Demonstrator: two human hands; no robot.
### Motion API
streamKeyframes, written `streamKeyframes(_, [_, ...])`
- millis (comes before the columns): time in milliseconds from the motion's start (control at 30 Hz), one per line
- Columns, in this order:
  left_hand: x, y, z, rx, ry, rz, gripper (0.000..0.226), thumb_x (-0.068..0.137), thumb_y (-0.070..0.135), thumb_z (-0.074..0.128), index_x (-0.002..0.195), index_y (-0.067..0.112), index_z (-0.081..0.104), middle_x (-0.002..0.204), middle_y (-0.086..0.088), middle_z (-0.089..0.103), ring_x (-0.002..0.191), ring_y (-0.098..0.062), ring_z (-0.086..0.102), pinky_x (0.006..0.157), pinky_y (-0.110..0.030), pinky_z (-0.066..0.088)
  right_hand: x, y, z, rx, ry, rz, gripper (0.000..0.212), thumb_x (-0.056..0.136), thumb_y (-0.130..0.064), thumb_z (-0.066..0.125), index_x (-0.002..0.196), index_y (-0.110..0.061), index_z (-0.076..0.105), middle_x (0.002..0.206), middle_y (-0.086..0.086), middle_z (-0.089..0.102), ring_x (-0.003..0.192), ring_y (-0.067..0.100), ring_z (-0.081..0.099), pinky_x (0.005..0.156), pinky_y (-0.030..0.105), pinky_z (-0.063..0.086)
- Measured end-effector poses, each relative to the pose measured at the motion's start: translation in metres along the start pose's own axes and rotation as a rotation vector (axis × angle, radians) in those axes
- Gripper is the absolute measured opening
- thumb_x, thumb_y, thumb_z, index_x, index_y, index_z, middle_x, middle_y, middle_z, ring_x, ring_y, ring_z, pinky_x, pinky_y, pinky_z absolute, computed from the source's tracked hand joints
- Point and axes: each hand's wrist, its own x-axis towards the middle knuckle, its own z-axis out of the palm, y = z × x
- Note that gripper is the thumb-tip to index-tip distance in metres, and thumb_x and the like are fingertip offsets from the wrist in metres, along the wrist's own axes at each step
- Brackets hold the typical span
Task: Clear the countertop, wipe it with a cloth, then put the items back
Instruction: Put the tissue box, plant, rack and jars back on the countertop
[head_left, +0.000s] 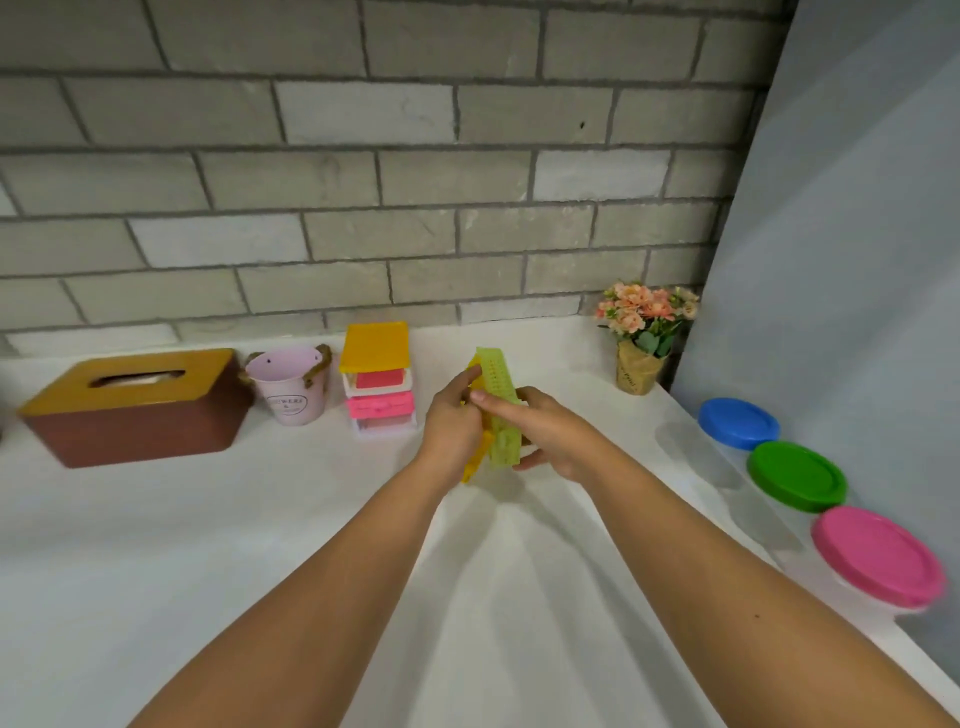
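Green plastic shows between the hands: a perforated green tray (501, 415) stands on edge, pressed against a yellow tray (477, 460), and both are held above the middle of the white tabletop (260, 519). The left hand (449, 431) has its grip clamped on the yellow tray, and the right hand (550, 436) wraps the green tray with its thumb across the front. Along the brick wall sit a tissue box (135, 410), a pink bucket (291, 387), a small drawer unit (379, 382) and potted flowers (644, 332). Three tubs with blue (737, 422), green (795, 475) and pink (878, 556) lids line the right edge. No cloth is in view. With the other items in tidy rows, this looks like the putting-back step, though it could equally be early clearing. If it is putting back, the next move calls for lowering the trays into the free gap between the drawer unit and the flowers, and loosening both grips once they rest flat.
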Motion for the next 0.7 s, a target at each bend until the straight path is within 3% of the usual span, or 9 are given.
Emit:
streamKeyframes(167, [-0.002, -0.014, -0.043, 0.34, -0.031, 0.112, 0.053, 0.088, -0.002, 0.046, 0.139, 0.014, 0.042, 0.14, -0.007, 0.048, 0.126, -0.023, 0.048, 0.102, -0.029, 0.041, 0.018, 0.004, 0.034, 0.16, -0.17, 0.062, 0.029, 0.089, -0.031, 0.056, 0.109, -0.011, 0.059, 0.089, 0.008, 0.066, 0.08, 0.025, 0.065, 0.076, 0.039, 0.053])
streamKeyframes(300, [0.001, -0.022, -0.071, 0.574, 0.029, 0.174, 0.054, 0.085, -0.002, 0.048, 0.136, 0.016, 0.046, 0.138, -0.007, 0.048, 0.124, -0.024, 0.048, 0.096, -0.024, 0.038, 0.03, 0.005, 0.059, 0.306, -0.164, 0.135, 0.023, 0.095, -0.013, 0.042, 0.109, -0.005, 0.058, 0.086, 0.012, 0.064, 0.075, 0.023, 0.063, 0.073, 0.04, 0.054])
streamKeyframes(400, [0.003, -0.025, -0.092, 0.687, 0.087, 0.19, 0.054, 0.082, -0.001, 0.048, 0.131, 0.02, 0.05, 0.13, -0.008, 0.055, 0.114, -0.027, 0.053, 0.085, -0.025, 0.041, 0.035, 0.005, 0.072, 0.294, -0.083, 0.119, 0.024, 0.099, -0.019, 0.038, 0.105, -0.007, 0.057, 0.083, 0.01, 0.063, 0.071, 0.02, 0.061, 0.063, 0.034, 0.054])
streamKeyframes(500, [0.005, -0.027, -0.114, 0.76, 0.181, 0.173, 0.047, 0.08, 0.003, 0.049, 0.124, 0.02, 0.052, 0.121, -0.009, 0.059, 0.106, -0.029, 0.055, 0.076, -0.03, 0.042, 0.039, 0.008, 0.077, 0.09, 0.048, 0.051, 0.029, 0.099, -0.031, 0.036, 0.089, -0.013, 0.057, 0.066, 0.006, 0.054, 0.049, 0.016, 0.047, 0.043, 0.021, 0.034])
streamKeyframes(567, [0.006, -0.027, -0.128, 0.776, 0.231, 0.154, 0.043, 0.081, 0.006, 0.05, 0.122, 0.017, 0.051, 0.117, -0.01, 0.06, 0.104, -0.031, 0.056, 0.073, -0.032, 0.041, 0.043, 0.01, 0.079, 0.08, 0.109, -0.024, 0.031, 0.099, -0.031, 0.037, 0.079, -0.015, 0.055, 0.059, 0.005, 0.047, 0.043, 0.015, 0.039, 0.039, 0.017, 0.025])
streamKeyframes(700, [0.007, -0.027, -0.149, 0.79, 0.295, 0.117, 0.042, 0.082, 0.004, 0.049, 0.122, 0.016, 0.05, 0.114, -0.013, 0.061, 0.102, -0.034, 0.056, 0.072, -0.034, 0.04, 0.049, 0.009, 0.09, 0.175, 0.114, -0.122, 0.034, 0.1, -0.027, 0.038, 0.072, -0.015, 0.055, 0.052, 0.006, 0.043, 0.042, 0.017, 0.037, 0.038, 0.02, 0.025])
